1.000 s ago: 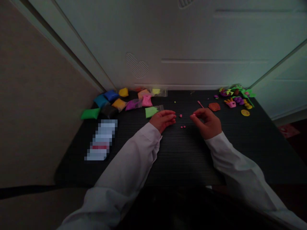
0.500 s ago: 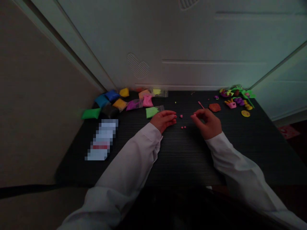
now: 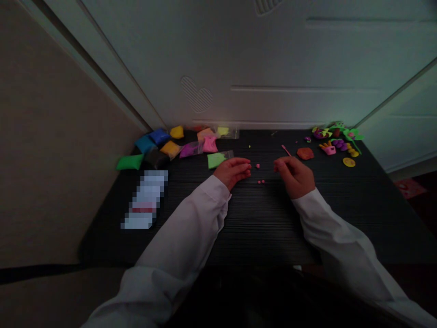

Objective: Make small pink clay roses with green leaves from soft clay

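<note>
Left of centre, my left hand (image 3: 233, 172) is raised over the dark table, its thumb and fingers brought together in a loose pinch. What lies between them, if anything, is too small to make out. My right hand (image 3: 295, 176) pinches thumb against curled forefinger, apparently around a tiny bit of pink clay that the fingers now mostly cover. On the table between the hands sits a small pink clay lump (image 3: 258, 166). Two tiny pink clay balls (image 3: 261, 181) lie side by side nearer to me. A pink modelling tool (image 3: 286, 150) rests just beyond my right hand.
Bags of coloured clay, among them a green bag (image 3: 130, 162) and a light green bag (image 3: 216, 160), line the back left. A pixelated phone-like object (image 3: 146, 200) lies in front. A reddish-brown clay slab (image 3: 305, 153), finished clay figures (image 3: 328, 148) and a yellow disc (image 3: 348, 162) are at right.
My right thumb and fingers have closed further and drawn slightly right, covering the pink bit seen at their tips before. My left hand has hardly moved.
</note>
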